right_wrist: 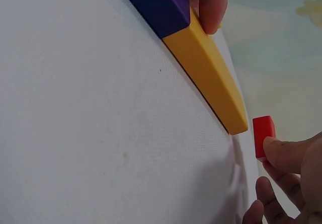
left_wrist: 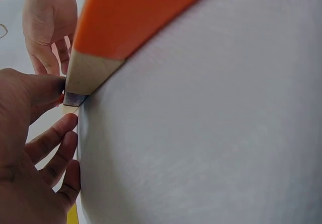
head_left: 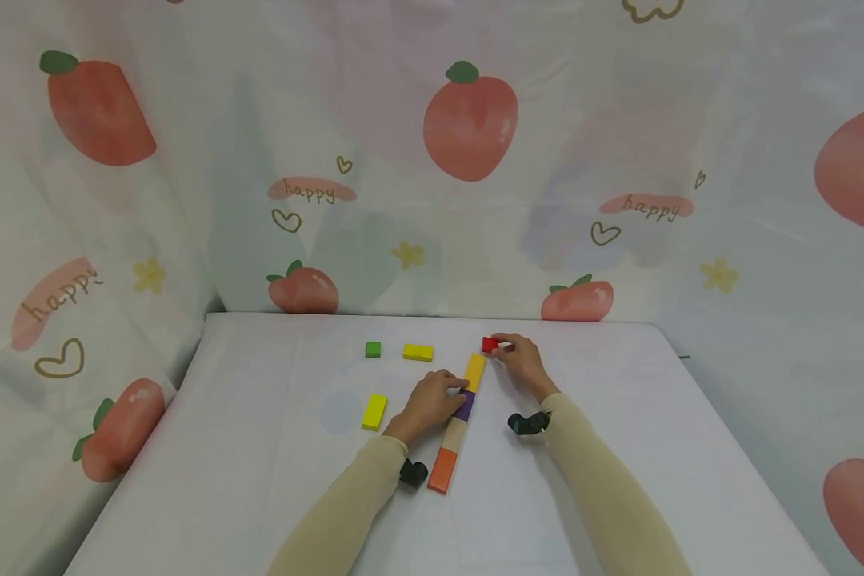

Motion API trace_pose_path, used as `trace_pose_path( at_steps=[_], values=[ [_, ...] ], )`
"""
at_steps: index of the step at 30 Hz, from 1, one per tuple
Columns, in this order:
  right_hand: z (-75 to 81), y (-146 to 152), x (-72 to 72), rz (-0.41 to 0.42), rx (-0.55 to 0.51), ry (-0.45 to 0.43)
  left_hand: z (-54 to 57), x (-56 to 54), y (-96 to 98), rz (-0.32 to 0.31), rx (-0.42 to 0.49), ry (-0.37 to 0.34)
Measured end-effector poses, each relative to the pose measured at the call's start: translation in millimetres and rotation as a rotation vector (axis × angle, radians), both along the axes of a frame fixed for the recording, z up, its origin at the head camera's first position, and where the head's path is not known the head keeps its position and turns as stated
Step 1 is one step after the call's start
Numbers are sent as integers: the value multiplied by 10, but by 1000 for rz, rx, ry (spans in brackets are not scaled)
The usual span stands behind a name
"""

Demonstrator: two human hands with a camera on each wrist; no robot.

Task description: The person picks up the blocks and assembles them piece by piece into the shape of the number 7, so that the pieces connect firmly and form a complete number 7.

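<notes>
My right hand (head_left: 524, 362) pinches a small red block (right_wrist: 262, 134) between thumb and fingers, just past the far end of a row of blocks. From the near end that row runs orange block (head_left: 442, 470), beige block (head_left: 454, 435), purple block (head_left: 464, 406), amber-yellow block (head_left: 475, 371), laid end to end on the table. My left hand (head_left: 429, 402) rests against the row's left side, its thumb at the purple block and a fingertip where purple meets amber. In the left wrist view its other fingers (left_wrist: 59, 156) are loosely bent.
On the white-covered table (head_left: 209, 448), left of the row, lie a green block (head_left: 373, 350), a yellow block (head_left: 418, 353) toward the back, and another yellow block (head_left: 374, 412) near my left hand. A curtain printed with peaches (head_left: 470, 124) stands behind the table's far edge.
</notes>
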State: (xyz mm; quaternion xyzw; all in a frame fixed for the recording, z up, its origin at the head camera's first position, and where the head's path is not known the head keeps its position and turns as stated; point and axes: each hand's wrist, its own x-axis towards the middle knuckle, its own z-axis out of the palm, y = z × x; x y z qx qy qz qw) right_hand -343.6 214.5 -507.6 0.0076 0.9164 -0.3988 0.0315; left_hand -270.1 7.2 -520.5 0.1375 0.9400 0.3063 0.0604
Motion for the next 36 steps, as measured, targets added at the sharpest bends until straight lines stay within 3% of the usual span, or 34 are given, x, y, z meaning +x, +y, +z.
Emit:
trace_pose_path(
  at_steps=[36],
  values=[
    [-83, -171, -71, -15, -28, -35, -3, -7, 4, 7, 9, -15]
  ],
)
